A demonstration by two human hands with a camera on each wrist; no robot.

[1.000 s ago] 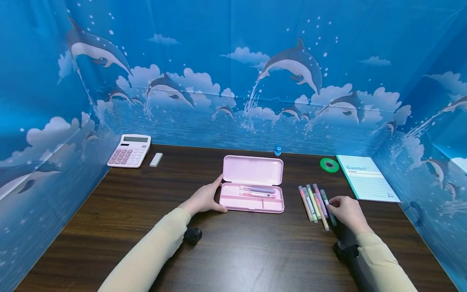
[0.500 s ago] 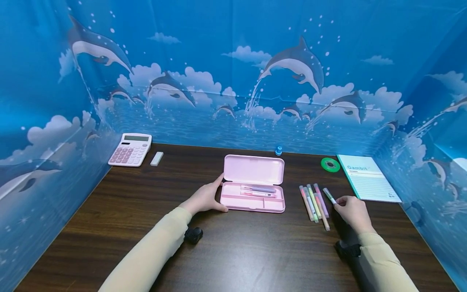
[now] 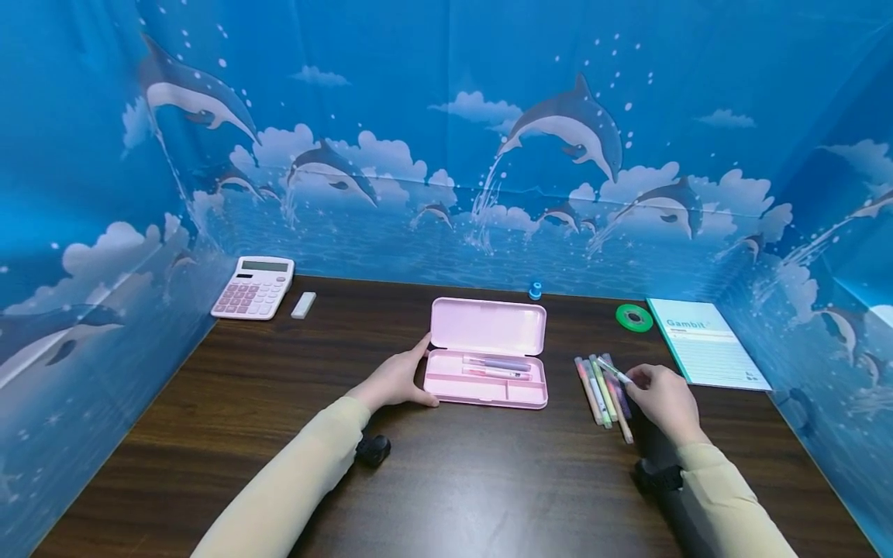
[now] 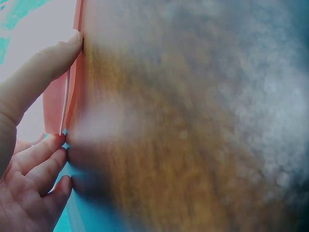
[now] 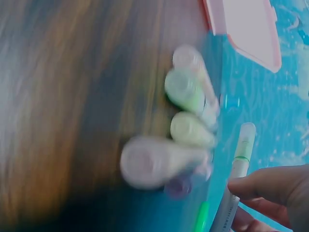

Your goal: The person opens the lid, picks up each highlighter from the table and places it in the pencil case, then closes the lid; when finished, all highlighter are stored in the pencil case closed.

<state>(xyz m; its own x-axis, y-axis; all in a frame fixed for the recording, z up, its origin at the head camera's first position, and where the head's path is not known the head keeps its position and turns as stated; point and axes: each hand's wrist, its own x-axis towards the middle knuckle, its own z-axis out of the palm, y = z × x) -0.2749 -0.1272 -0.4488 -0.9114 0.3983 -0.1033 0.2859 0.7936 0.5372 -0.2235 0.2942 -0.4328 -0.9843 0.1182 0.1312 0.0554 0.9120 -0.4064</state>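
An open pink pencil case [image 3: 453,387] lies on the dark wooden table with its lid tipped back. Two slim pens [image 3: 497,374] rest in its rear compartment. My left hand [image 3: 398,377] holds the case by its left end, thumb at the front corner and fingers toward the hinge. Raised in my right hand [image 3: 663,399] is a white marker with a clear green-tinted cap [image 5: 241,159], pinched between thumb and fingers. In the head view it overlaps the far ends of several pastel markers [image 3: 593,391] lying in a bunch right of the case.
A green tape roll [image 3: 634,318] and a notepad [image 3: 708,345] lie at the back right. Behind the case stands a small blue object [image 3: 535,291]. At the back left are a calculator [image 3: 254,288] and a white eraser [image 3: 303,305]. A dolphin-print curtain [image 3: 349,232] borders the table.
My right hand has picked the green-tinted marker up from the right side of the bunch and carried it left over the other markers. My left hand stays on the case.
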